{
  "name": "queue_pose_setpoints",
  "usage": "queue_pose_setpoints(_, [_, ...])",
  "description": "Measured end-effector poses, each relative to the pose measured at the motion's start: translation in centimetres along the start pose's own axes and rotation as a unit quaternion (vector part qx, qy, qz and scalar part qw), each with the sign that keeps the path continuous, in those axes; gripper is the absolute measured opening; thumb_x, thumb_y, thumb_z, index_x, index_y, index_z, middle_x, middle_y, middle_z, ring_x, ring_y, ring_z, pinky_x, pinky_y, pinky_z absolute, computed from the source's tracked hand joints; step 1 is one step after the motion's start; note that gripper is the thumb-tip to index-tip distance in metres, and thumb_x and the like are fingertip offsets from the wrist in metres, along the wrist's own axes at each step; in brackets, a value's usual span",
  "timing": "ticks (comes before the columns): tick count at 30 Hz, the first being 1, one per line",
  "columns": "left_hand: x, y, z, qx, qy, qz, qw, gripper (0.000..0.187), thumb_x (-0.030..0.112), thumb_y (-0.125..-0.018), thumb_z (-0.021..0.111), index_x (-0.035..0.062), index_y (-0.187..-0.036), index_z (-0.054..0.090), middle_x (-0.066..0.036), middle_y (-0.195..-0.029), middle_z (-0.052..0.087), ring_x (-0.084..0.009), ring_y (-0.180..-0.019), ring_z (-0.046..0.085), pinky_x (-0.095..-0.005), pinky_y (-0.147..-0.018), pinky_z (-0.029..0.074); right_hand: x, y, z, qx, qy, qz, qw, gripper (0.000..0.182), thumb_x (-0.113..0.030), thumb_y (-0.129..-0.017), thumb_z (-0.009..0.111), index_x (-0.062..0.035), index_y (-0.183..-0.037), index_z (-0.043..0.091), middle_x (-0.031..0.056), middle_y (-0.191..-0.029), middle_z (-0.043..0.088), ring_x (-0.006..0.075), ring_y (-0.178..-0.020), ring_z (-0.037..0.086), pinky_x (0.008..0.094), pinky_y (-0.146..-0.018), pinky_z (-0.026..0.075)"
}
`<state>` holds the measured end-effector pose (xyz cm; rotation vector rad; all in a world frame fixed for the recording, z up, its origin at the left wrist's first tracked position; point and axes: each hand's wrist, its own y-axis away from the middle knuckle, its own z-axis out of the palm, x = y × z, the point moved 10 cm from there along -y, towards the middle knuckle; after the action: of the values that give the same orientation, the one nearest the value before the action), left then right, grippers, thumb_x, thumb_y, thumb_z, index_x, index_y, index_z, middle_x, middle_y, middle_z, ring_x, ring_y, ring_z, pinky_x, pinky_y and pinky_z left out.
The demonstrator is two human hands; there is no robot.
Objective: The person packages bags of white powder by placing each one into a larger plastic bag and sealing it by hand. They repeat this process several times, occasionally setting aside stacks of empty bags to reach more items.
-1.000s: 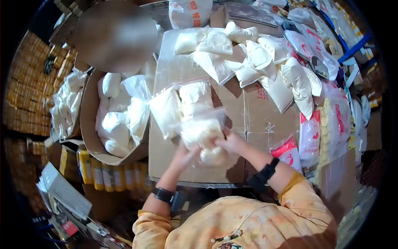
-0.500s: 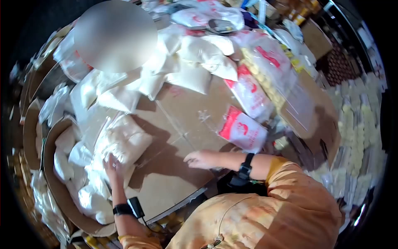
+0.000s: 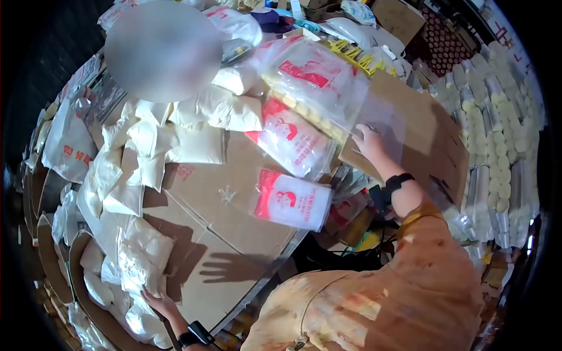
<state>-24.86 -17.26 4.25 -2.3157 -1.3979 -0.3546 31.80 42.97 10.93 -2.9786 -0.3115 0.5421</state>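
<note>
My left hand [image 3: 159, 301] is at the lower end of a clear bag of white powder [image 3: 140, 254], its fingers stretched out and apart beside the plastic. That bag lies on the flat cardboard [image 3: 246, 199], at its left side. Over on the right, my right hand [image 3: 369, 142] reaches onto a clear plastic bag [image 3: 383, 123] lying flat on a raised cardboard piece [image 3: 427, 128]. Its fingers are slightly bent and apart at the plastic's left edge. Close by are two red-and-white printed packs, one nearer me [image 3: 295, 200] and one farther back [image 3: 293, 137].
Several filled powder bags [image 3: 196, 144] are heaped at the back of the cardboard. A deep cardboard drum [image 3: 75, 257] with more bags stands at left. Wrapped rows of pale round pieces [image 3: 500, 169] are stacked at right. A blurred patch covers the upper left.
My right hand has moved from above the cardboard to the clear plastic bag at right. My left hand has drawn back from the powder bag's top to its lower end. The view has shifted right.
</note>
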Motion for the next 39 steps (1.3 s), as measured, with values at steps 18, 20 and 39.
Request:
queue_pose_setpoints(18, [31.3,5.3,11.6,-0.285,0.214,0.196,0.914,0.029,0.001,-0.083,0.049,0.001,-0.112,0.052,-0.011,-0.123,0.047,-0.0188,-0.106,0.048,-0.0264,-0.078,0.039,1.2,-1.5,7.2,-0.072,0.249,-0.159,0.953,0.036,-0.024,-0.068,0.062,-0.0056,-0.098,0.059,0.0115,-0.094,0.059,0.0284,-0.087,0.057,0.0457,-0.069,0.045])
queue_pose_setpoints(20, [31.9,6.0,13.0,-0.322,0.214,0.193,0.902,0.029,0.0,-0.083,0.048,0.0012,-0.112,0.052,-0.01,-0.122,0.049,-0.0188,-0.106,0.048,-0.0258,-0.08,0.039,1.6,-2.2,7.3,-0.045,0.247,-0.135,0.958,0.031,-0.022,-0.068,0.062,-0.0054,-0.094,0.06,0.0116,-0.085,0.062,0.0278,-0.076,0.061,0.044,-0.063,0.046])
queue_pose_setpoints(39, [49.4,12.0,6.7,-0.48,0.557,0.154,0.66,0.045,0.028,-0.088,0.054,-0.0036,-0.119,0.046,-0.013,-0.106,0.056,-0.0211,-0.097,0.055,-0.0357,-0.085,0.044,-19.9,7.6,-6.7,-0.14,-0.299,-0.311,0.891,0.014,-0.02,-0.082,0.053,-0.007,-0.077,0.054,0.014,-0.07,0.058,0.0286,-0.064,0.059,0.0398,-0.058,0.046])
